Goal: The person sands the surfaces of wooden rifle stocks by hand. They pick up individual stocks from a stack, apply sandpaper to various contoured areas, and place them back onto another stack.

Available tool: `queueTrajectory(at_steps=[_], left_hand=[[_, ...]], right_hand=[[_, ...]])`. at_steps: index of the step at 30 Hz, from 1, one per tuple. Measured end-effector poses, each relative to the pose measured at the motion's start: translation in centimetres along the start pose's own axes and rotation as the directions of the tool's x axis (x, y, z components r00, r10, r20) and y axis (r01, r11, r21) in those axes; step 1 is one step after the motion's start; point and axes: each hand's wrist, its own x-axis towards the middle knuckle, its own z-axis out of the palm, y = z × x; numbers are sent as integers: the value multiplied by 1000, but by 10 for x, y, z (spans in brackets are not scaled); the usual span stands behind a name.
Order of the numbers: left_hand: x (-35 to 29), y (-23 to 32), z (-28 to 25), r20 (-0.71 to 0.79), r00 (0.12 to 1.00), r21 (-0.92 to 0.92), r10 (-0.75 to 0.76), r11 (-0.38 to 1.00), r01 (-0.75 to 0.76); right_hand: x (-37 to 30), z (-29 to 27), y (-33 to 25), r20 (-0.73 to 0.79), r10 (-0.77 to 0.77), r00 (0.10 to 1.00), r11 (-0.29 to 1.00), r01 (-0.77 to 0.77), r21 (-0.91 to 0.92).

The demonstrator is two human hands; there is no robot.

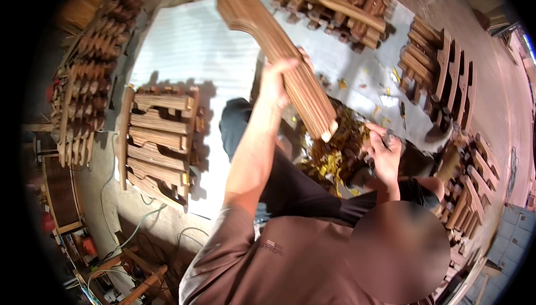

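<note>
My left hand [277, 79] is wrapped round a long shaped wooden slat [287, 51], raised and tilted above my lap. Dark grain stripes run along the slat. One edge has a stepped curve, and a short pale tenon sticks out at its lower end. Just right of that end, my right hand [385, 151] is closed, its fingers curled and the index finger pointing toward the slat. Whether a small thing sits in those fingers I cannot make out. Below both hands, brown and yellow scraps [329, 160] lie heaped between my legs.
White sheeting [190, 42] covers the floor. An assembled slatted wooden frame [159, 143] lies at left. Stacked wooden parts [335, 3] stand at the back, with more wooden pieces [446, 65] at right. A dark-handled tool [402, 114] lies on the sheeting. Cables [134, 224] run at lower left.
</note>
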Motion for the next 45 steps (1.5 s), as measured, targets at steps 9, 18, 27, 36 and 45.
queueTrajectory(at_steps=[9, 18, 27, 36, 45], left_hand=[[-9, -37, 12, 3, 914, 904, 406, 390, -177], [-10, -51, 11, 75, 833, 968, 548, 160, -192], [1, -54, -16, -38, 999, 510, 22, 860, 1], [-28, -58, 42, 322, 940, 522, -111, 849, -79], [-5, -67, 26, 207, 893, 716, -399, 683, 140]], right_hand=[[5, 32, 7, 217, 148, 965, 979, -175, 109], [8, 73, 31, 41, -52, 998, 960, 61, -275], [17, 47, 35, 171, -160, 972, 923, 209, -324], [-9, 20, 9, 28, -318, 948, 929, 317, -193], [-64, -140, -60, -436, -52, 898, 892, 238, 384]])
